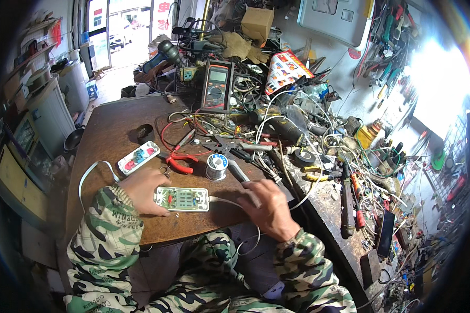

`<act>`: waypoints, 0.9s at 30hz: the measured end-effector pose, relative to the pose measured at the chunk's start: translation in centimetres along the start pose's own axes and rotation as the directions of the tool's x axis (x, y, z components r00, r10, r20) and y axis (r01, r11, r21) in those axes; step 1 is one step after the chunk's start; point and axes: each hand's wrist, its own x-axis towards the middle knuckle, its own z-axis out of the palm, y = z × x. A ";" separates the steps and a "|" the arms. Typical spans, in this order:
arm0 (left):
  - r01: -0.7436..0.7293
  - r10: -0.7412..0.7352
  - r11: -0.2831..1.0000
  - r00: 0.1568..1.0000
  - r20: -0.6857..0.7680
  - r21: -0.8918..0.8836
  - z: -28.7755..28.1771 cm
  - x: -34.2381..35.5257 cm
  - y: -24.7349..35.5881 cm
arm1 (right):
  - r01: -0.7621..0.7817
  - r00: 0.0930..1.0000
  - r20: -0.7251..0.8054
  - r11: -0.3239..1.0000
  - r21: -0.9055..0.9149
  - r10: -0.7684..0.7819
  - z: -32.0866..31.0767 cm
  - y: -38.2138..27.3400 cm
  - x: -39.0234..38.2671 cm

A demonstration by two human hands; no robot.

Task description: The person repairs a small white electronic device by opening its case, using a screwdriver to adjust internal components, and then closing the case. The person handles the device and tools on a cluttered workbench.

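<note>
A white plastic case [197,207] lies on the wooden table with its green circuit board showing. My left hand [145,192] closes on its left end, thumb at the near edge. A white cable leaves the right end and passes beside my right hand [271,209]. The curled fingers of that hand meet the lower end of a grey-handled tool [238,170]; they partly hide the grip. Just beyond the case stands a spool of solder wire [216,167]. Red-handled diagonal cutters [180,165] lie left of the spool. A second white case part [139,158], with red and teal pieces, rests beyond my left hand.
A multimeter [217,87] stands at the back with red leads. Tangled wires and tools heap along the right, with a black tape roll [304,157], yellow-handled pliers [318,174] and a dark phone [385,232]. A small dark cup [145,133] sits at the far left.
</note>
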 end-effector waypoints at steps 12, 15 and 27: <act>0.186 -0.185 0.982 0.981 -0.052 0.028 -1.8 -7.3 0.5 | -0.078 0.995 0.030 0.949 -0.306 0.092 -7.1 8.2 6.1; 0.132 -0.137 0.989 0.986 -0.095 -0.060 -1.4 -7.1 0.3 | 0.060 0.998 -0.002 0.958 -0.281 -0.063 -7.7 8.9 7.8; 0.167 -0.193 0.970 0.972 -0.138 -0.179 -0.2 -8.2 -0.2 | 0.455 0.844 0.528 0.651 -0.608 -0.097 0.6 14.5 17.1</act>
